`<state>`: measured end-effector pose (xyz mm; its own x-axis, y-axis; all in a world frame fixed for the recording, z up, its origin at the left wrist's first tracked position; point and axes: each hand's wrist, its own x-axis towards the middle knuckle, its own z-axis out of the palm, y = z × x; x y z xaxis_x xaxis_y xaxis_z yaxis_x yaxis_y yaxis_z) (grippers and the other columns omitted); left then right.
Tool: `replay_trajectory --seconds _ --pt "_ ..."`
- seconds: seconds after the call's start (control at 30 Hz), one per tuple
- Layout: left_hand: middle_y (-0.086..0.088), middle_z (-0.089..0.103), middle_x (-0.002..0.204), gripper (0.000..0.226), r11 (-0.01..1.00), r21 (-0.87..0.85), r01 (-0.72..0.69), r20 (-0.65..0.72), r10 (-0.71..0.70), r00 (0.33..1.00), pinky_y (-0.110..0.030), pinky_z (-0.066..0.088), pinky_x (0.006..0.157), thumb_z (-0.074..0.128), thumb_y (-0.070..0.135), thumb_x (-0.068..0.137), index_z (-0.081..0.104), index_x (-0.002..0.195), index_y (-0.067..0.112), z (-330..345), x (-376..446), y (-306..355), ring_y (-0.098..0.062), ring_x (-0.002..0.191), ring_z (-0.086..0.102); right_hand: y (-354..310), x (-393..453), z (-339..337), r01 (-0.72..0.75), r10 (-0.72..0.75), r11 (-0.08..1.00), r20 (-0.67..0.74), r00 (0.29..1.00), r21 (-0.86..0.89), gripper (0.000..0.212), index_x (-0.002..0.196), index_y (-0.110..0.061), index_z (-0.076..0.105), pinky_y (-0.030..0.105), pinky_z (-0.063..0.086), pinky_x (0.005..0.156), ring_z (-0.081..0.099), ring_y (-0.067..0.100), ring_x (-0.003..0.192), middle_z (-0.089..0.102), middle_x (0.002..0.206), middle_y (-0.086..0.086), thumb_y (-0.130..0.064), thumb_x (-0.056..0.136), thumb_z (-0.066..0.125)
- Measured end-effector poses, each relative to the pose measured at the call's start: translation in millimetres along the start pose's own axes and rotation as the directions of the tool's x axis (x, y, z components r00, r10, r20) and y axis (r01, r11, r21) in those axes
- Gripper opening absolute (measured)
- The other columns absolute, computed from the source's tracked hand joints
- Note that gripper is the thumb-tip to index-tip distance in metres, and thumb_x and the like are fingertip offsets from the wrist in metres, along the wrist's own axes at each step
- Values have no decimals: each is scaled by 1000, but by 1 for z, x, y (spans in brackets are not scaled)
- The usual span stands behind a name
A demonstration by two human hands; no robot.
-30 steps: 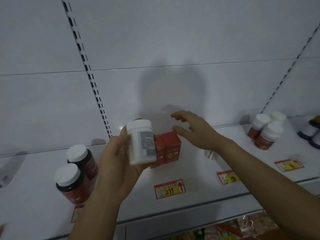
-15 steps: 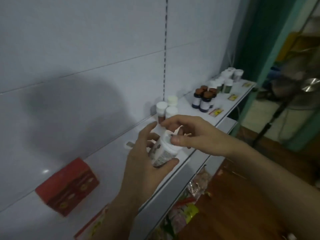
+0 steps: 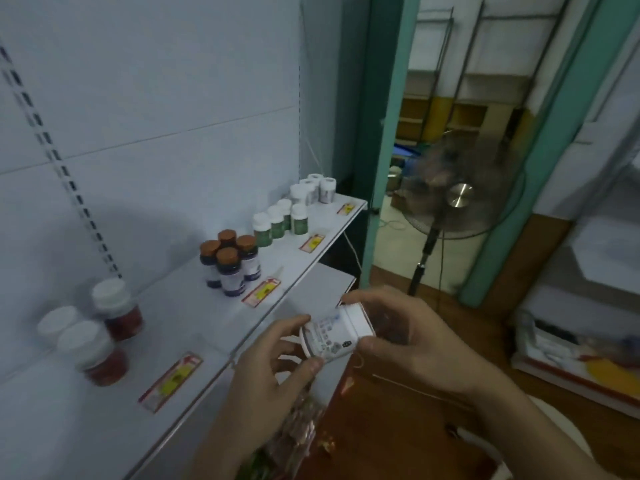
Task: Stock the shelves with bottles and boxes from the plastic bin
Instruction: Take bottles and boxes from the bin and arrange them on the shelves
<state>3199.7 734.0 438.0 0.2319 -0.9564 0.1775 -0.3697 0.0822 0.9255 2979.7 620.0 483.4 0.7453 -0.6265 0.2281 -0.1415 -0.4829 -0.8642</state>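
Change: view has swung right; white bottle (image 3: pixel 335 336) now tipped sideways, off the shelf (image 3: pixel 194 317) edge.
Hands: left hand (image 3: pixel 277 368) and right hand (image 3: pixel 405 337) both grip it.
Meaning: not yet shelved; matching white bottles (image 3: pixel 313 188) at one o'clock.

No legible text: bottle label (image 3: pixel 330 337) print and shelf price tags (image 3: pixel 171 381) too blurred to read.

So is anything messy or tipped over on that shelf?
Nothing on the shelf stands out: the bottle groups all stand upright. Only the white bottle lies sideways, because the left hand and right hand are holding it off the shelf.
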Motion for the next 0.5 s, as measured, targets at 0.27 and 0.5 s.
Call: replay_trajectory --seconds 0.27,0.5 --pt "14 49 145 68 862 469 -192 143 141 980 -30 39 111 69 46 89 41 149 28 40 156 -1 -2 132 45 83 41 -103 -66 79 994 -174 982 85 48 128 -27 63 38 59 90 64 21 118 63 128 3 -2 89 71" --pt "0 42 153 69 664 740 -111 100 55 993 -40 39 112 57 52 94 34 152 24 25 330 -24 -19 136 43 132 165 -190 -59 38 990 -155 987 -131 49 128 -31 61 34 58 91 61 7 116 62 125 -13 -5 88 72"
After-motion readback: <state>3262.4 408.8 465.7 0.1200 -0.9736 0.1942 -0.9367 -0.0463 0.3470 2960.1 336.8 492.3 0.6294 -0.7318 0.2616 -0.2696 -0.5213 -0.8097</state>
